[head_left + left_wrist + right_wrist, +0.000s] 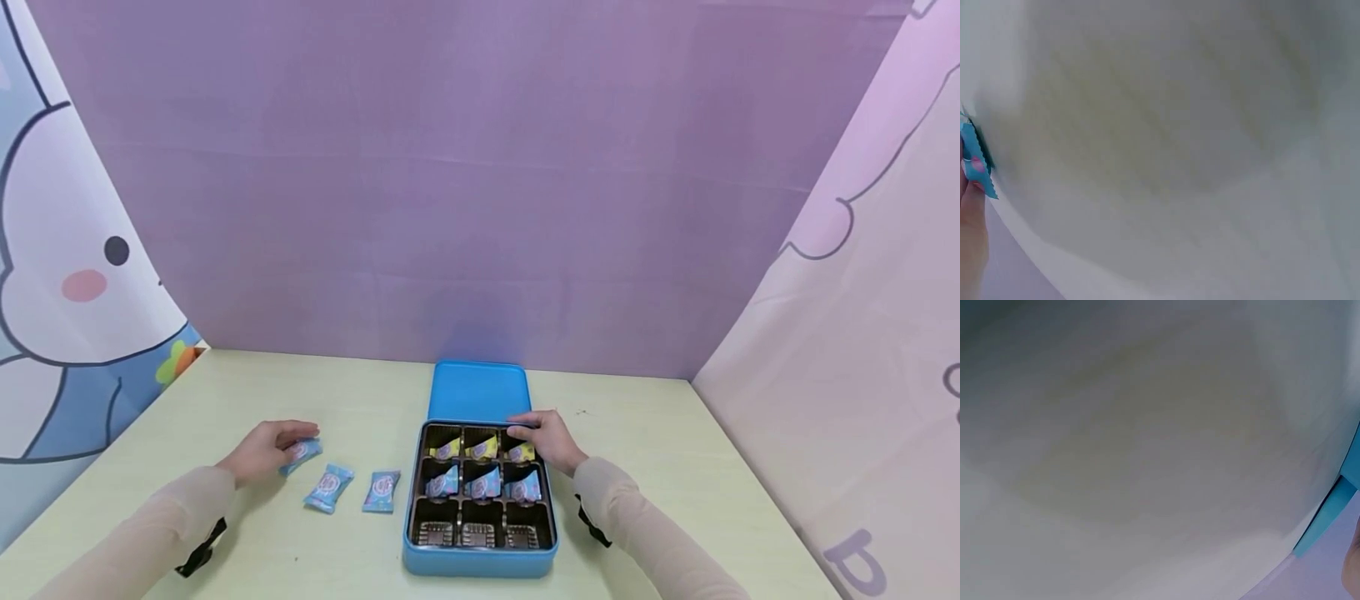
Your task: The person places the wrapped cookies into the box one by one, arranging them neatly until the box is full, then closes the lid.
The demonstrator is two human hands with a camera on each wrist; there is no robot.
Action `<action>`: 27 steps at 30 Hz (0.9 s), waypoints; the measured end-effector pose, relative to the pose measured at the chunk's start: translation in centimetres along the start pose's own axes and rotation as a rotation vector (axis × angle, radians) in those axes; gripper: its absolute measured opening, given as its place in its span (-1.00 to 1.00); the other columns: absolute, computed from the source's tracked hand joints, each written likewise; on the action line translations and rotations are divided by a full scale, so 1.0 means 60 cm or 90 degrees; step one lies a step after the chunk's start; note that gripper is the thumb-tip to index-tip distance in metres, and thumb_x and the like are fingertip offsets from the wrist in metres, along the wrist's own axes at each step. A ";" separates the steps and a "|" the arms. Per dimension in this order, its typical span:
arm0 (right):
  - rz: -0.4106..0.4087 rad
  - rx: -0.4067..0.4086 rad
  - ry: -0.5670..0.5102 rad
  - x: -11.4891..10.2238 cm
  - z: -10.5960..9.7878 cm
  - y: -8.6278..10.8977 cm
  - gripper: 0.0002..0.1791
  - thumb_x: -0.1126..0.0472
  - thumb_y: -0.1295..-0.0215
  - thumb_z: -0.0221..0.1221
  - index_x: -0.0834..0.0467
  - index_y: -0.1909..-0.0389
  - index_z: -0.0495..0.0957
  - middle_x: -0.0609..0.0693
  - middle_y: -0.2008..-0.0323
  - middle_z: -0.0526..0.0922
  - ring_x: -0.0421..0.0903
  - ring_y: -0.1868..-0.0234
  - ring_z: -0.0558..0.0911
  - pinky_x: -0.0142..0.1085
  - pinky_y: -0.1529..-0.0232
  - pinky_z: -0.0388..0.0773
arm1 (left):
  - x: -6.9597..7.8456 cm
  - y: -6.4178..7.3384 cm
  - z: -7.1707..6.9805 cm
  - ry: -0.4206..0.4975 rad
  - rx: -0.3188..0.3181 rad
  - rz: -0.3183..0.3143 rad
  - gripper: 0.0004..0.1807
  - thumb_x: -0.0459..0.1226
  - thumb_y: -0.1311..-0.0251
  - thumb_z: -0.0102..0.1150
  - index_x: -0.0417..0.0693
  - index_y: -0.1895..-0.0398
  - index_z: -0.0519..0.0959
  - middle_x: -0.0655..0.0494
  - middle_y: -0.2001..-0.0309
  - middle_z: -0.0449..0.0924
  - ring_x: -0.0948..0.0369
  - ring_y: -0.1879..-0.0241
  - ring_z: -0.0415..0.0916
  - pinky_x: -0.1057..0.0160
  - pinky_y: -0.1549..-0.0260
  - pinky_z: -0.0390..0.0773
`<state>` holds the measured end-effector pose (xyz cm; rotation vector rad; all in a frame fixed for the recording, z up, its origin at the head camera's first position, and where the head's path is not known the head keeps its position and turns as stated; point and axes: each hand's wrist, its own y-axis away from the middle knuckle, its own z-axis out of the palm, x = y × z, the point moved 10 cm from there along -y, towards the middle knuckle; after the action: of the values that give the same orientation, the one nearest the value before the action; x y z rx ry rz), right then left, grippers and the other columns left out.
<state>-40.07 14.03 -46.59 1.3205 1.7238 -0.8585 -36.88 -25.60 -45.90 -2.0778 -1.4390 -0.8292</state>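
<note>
Held packet [302,452], blue, is pinched between thumb and fingers by the left hand [262,450], toward the tabletop's [360,554] left edge; whether it is lifted cannot be told. Two loose packets [328,488], also blue, are laid between that hand and the tin [480,565], apart from each other; the nearer one to the tin is set just beside its left side.

Tin, blue, is placed roughly midway between the tabletop's side edges. Its back right corner is touched by the right hand [553,440], fingers fairly straight, nothing seen clasped. Lid [480,392] is laid behind the tin, against its back edge, near the tabletop's back edge.

Black tray [459,523] is fitted in the tin, nine compartments: back row filled with three yellow packets [482,450], middle row with three blue packets [483,483], ribbed floors exposed in the front row.

Tabletop is backed by a purple backdrop [480,183]. Light sleeves [180,510] are worn, with black straps [201,550] at the wrists.
</note>
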 end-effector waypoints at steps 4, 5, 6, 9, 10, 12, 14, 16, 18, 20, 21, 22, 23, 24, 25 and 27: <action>0.005 0.002 0.001 0.000 0.000 -0.001 -0.68 0.17 -0.23 0.15 0.16 0.01 0.59 0.10 -0.03 0.57 0.08 -0.10 0.50 -0.06 -0.08 0.49 | 0.001 -0.002 -0.002 0.010 -0.009 -0.005 -0.50 -0.65 0.00 -0.06 -0.42 -0.11 0.40 -0.30 -0.09 0.45 -0.19 -0.14 0.35 -0.03 -0.04 0.44; 0.004 0.002 0.001 -0.001 -0.001 -0.001 -0.68 0.17 -0.23 0.15 0.16 0.01 0.59 0.10 -0.03 0.57 0.09 -0.11 0.50 -0.05 -0.08 0.49 | 0.000 -0.003 -0.002 0.011 -0.009 -0.010 -0.50 -0.64 0.00 -0.06 -0.41 -0.11 0.40 -0.29 -0.10 0.45 -0.19 -0.14 0.35 -0.03 -0.05 0.44; 0.003 0.002 0.000 -0.002 -0.002 0.000 -0.68 0.17 -0.23 0.15 0.16 0.02 0.59 0.10 -0.03 0.57 0.09 -0.11 0.50 -0.05 -0.08 0.49 | -0.003 -0.003 -0.004 0.013 -0.005 -0.018 -0.49 -0.64 0.00 -0.06 -0.39 -0.12 0.40 -0.28 -0.11 0.44 -0.18 -0.15 0.34 -0.03 -0.05 0.44; -0.003 -0.004 -0.002 -0.018 -0.003 0.009 -0.67 0.20 -0.24 0.14 0.22 0.00 0.57 0.15 -0.03 0.56 0.12 -0.10 0.50 -0.04 -0.07 0.50 | -0.009 -0.003 -0.011 0.025 0.012 -0.042 -0.48 -0.60 -0.03 -0.04 -0.35 -0.15 0.39 -0.26 -0.15 0.41 -0.18 -0.18 0.31 -0.05 -0.08 0.42; -0.005 -0.007 -0.003 -0.025 -0.003 0.013 -0.67 0.22 -0.25 0.13 0.24 0.00 0.56 0.16 -0.03 0.56 0.13 -0.10 0.50 -0.04 -0.06 0.50 | -0.011 -0.001 -0.014 0.029 0.021 -0.052 -0.49 -0.57 -0.05 -0.02 -0.33 -0.16 0.38 -0.25 -0.16 0.40 -0.18 -0.18 0.31 -0.06 -0.09 0.41; -0.006 -0.013 -0.005 -0.040 -0.003 0.022 -0.68 0.25 -0.26 0.11 0.28 -0.01 0.55 0.19 -0.03 0.55 0.15 -0.10 0.50 -0.03 -0.06 0.50 | -0.013 0.003 -0.019 0.030 0.039 -0.069 -0.50 -0.50 -0.10 0.04 -0.31 -0.18 0.37 -0.25 -0.18 0.39 -0.20 -0.19 0.29 -0.08 -0.10 0.40; -0.002 -0.016 -0.007 -0.055 -0.003 0.031 -0.68 0.29 -0.26 0.10 0.30 -0.01 0.54 0.20 -0.04 0.55 0.16 -0.10 0.49 -0.03 -0.07 0.49 | -0.011 0.009 -0.023 0.025 0.056 -0.074 -0.50 -0.39 -0.14 0.11 -0.33 -0.19 0.36 -0.28 -0.17 0.38 -0.22 -0.18 0.29 -0.10 -0.10 0.39; -0.004 -0.016 -0.007 -0.058 -0.004 0.033 -0.69 0.29 -0.26 0.11 0.29 -0.01 0.54 0.20 -0.03 0.55 0.15 -0.10 0.50 -0.04 -0.07 0.49 | -0.010 0.014 -0.026 0.011 0.072 -0.079 -0.46 -0.28 -0.15 0.16 -0.33 -0.19 0.36 -0.28 -0.16 0.39 -0.23 -0.17 0.29 -0.10 -0.09 0.40; -0.005 -0.013 -0.006 -0.059 -0.006 0.033 -0.69 0.30 -0.26 0.11 0.30 0.00 0.55 0.20 -0.03 0.56 0.14 -0.09 0.50 -0.05 -0.07 0.50 | -0.009 0.017 -0.027 -0.011 0.086 -0.075 -0.43 -0.21 -0.14 0.19 -0.36 -0.17 0.37 -0.30 -0.14 0.40 -0.24 -0.15 0.31 -0.10 -0.08 0.40; -0.006 -0.011 -0.004 -0.060 -0.007 0.034 -0.69 0.30 -0.25 0.11 0.30 0.01 0.55 0.20 -0.02 0.56 0.14 -0.08 0.51 -0.05 -0.06 0.50 | -0.008 0.018 -0.026 -0.031 0.091 -0.076 -0.41 -0.19 -0.10 0.23 -0.38 -0.15 0.38 -0.31 -0.12 0.42 -0.24 -0.13 0.33 -0.10 -0.07 0.41; -0.005 -0.010 -0.004 -0.060 -0.008 0.034 -0.70 0.31 -0.25 0.11 0.30 0.01 0.56 0.20 -0.02 0.56 0.14 -0.07 0.51 -0.05 -0.06 0.50 | -0.008 0.019 -0.025 -0.040 0.091 -0.080 -0.40 -0.19 -0.08 0.25 -0.38 -0.14 0.39 -0.31 -0.11 0.43 -0.23 -0.12 0.35 -0.11 -0.07 0.41; -0.004 -0.010 -0.004 -0.058 -0.007 0.033 -0.70 0.31 -0.25 0.11 0.29 0.02 0.56 0.20 -0.01 0.56 0.14 -0.07 0.52 -0.05 -0.06 0.51 | -0.008 0.018 -0.024 -0.049 0.090 -0.080 -0.38 -0.19 -0.05 0.28 -0.40 -0.12 0.40 -0.32 -0.09 0.44 -0.23 -0.10 0.36 -0.12 -0.05 0.41; -0.004 -0.010 -0.004 -0.057 -0.007 0.032 -0.71 0.31 -0.25 0.11 0.29 0.02 0.56 0.20 -0.01 0.57 0.14 -0.07 0.52 -0.05 -0.06 0.51 | -0.009 0.018 -0.023 -0.055 0.089 -0.083 -0.37 -0.20 -0.01 0.30 -0.40 -0.11 0.40 -0.31 -0.08 0.46 -0.23 -0.09 0.38 -0.12 -0.04 0.42; -0.004 -0.011 -0.005 -0.054 -0.006 0.030 -0.71 0.31 -0.25 0.11 0.29 0.02 0.56 0.20 -0.01 0.57 0.13 -0.06 0.52 -0.05 -0.05 0.51 | -0.010 0.018 -0.022 -0.062 0.086 -0.087 -0.35 -0.19 0.02 0.33 -0.40 -0.11 0.41 -0.31 -0.07 0.47 -0.21 -0.08 0.39 -0.12 -0.03 0.42; -0.004 -0.012 -0.006 -0.051 -0.005 0.028 -0.71 0.31 -0.25 0.11 0.28 0.02 0.57 0.19 -0.01 0.57 0.13 -0.06 0.52 -0.05 -0.05 0.51 | -0.013 0.017 -0.020 -0.066 0.085 -0.093 -0.34 -0.19 0.05 0.35 -0.39 -0.10 0.42 -0.29 -0.06 0.48 -0.19 -0.06 0.41 -0.12 -0.02 0.43; -0.006 -0.016 -0.011 -0.043 -0.003 0.024 -0.71 0.30 -0.25 0.12 0.28 0.02 0.57 0.19 0.00 0.57 0.13 -0.05 0.53 -0.05 -0.04 0.51 | -0.018 0.017 -0.019 -0.076 0.085 -0.097 -0.32 -0.17 0.10 0.38 -0.38 -0.09 0.43 -0.26 -0.03 0.51 -0.15 -0.03 0.45 -0.10 -0.01 0.44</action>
<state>-38.35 13.39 -44.30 1.2873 1.7232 -0.8485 -36.46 -27.40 -45.92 -1.9661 -1.6852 -0.6556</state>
